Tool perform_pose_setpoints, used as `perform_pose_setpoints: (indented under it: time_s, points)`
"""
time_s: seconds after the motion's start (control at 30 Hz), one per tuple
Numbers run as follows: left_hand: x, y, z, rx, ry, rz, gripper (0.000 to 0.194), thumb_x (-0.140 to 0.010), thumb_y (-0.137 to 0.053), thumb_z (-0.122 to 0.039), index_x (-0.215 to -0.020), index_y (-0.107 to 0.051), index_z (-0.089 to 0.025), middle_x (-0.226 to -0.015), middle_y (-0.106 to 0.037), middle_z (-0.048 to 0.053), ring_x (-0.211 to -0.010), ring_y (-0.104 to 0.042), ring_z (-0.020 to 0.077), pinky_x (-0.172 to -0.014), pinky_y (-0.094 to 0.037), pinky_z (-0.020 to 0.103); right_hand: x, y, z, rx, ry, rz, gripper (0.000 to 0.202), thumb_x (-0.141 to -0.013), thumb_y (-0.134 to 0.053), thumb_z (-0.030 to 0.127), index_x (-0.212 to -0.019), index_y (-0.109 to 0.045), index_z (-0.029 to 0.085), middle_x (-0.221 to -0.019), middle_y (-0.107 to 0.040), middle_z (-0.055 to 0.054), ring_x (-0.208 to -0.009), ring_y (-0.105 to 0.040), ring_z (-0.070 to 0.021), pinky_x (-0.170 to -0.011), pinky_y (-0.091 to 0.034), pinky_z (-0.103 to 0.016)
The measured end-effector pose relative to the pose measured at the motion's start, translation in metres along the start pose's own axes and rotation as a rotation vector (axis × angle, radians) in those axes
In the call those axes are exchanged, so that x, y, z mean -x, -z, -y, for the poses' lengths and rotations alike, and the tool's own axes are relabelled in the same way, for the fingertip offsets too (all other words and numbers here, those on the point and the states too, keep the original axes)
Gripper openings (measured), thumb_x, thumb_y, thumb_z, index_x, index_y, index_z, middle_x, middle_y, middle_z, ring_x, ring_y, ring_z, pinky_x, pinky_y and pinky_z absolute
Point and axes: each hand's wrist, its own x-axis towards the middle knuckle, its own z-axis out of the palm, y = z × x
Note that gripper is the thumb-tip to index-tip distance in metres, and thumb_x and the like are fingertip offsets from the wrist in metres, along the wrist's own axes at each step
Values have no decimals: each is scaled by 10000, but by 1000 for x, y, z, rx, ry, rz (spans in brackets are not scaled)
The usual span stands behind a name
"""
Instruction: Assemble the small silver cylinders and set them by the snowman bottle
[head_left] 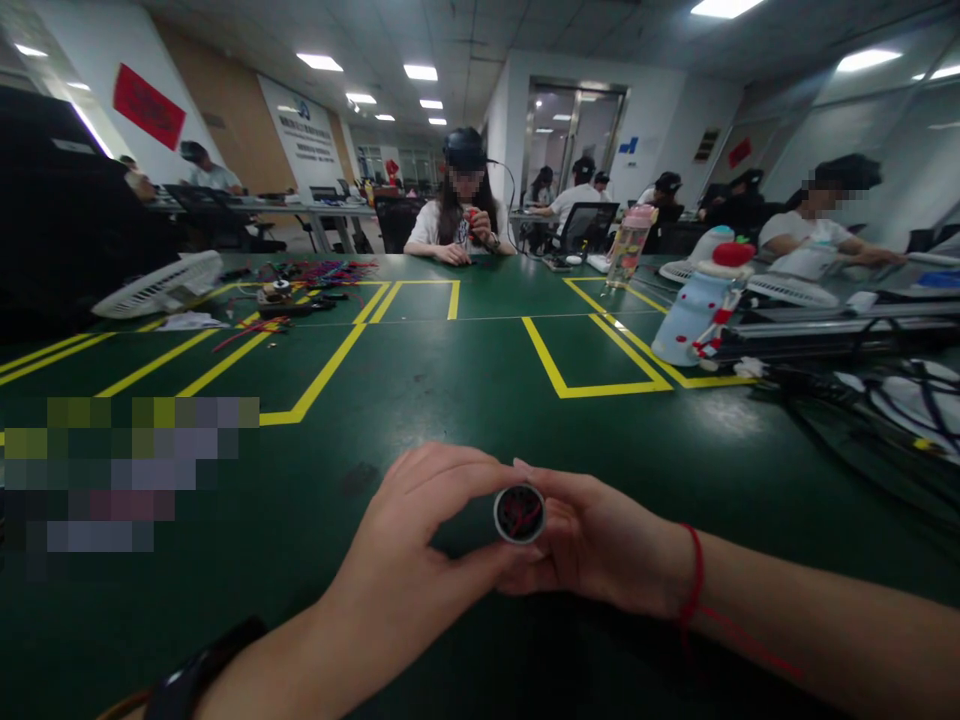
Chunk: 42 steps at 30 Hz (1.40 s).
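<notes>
A small round tube (519, 513) with a pale metallic rim faces me end-on, with thin red wires inside its dark opening. My left hand (420, 520) reaches from the left, fingertips at the tube's top edge and thumb under it. On the other side my right hand (600, 530), with a red string round the wrist, grips the tube between thumb and curled fingers. Both hands are closed on it above the green tabletop (420, 420). The tube's far end and some right fingertips are hidden.
Wires and small parts (322, 275) lie at the far left beside a white fan (161, 285). A blue bottle (690, 315) and black cables (847, 410) are to the right. A pink-lidded bottle (630, 245) stands farther back. Across the table sits a person (457, 215).
</notes>
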Motion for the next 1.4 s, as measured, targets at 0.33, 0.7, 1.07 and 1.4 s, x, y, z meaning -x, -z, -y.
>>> perform_pose_setpoints:
  time_s: [0.33,0.7,1.07,1.4]
  points:
    - [-4,2,15,111,170,22,302,-891,-568,-351,-1186,-580,-285,-1086,-632,40,-960,-581,206,-836,-474,351,1,2,13,1122,821,-249,312,-749,-693,294,-1033,-587,222,-1046,-630,-24,-940,-614,-138,-882,-503,-325]
    - [-17,3,13,136,245,77,118,-851,-636,-321,-880,-741,-276,-957,-632,5,-901,-599,172,-809,-459,306,-13,17,-1,1127,785,-261,590,-697,-747,250,-1186,-416,231,-1080,-625,-12,-993,-611,-113,-894,-502,-288]
    - [-10,8,33,31,358,179,144,-813,-657,-395,-844,-764,-305,-907,-577,9,-896,-556,206,-791,-419,342,-6,20,7,1334,784,-339,414,-726,-697,263,-1110,-545,226,-1034,-626,2,-904,-596,-106,-815,-499,-270]
    - [-8,8,42,47,394,269,264,-824,-619,-462,-1003,-741,-311,-960,-621,22,-895,-587,214,-783,-447,341,11,33,31,1361,790,-494,478,-734,-688,376,-1171,-566,224,-1104,-630,-46,-952,-617,-147,-859,-510,-310]
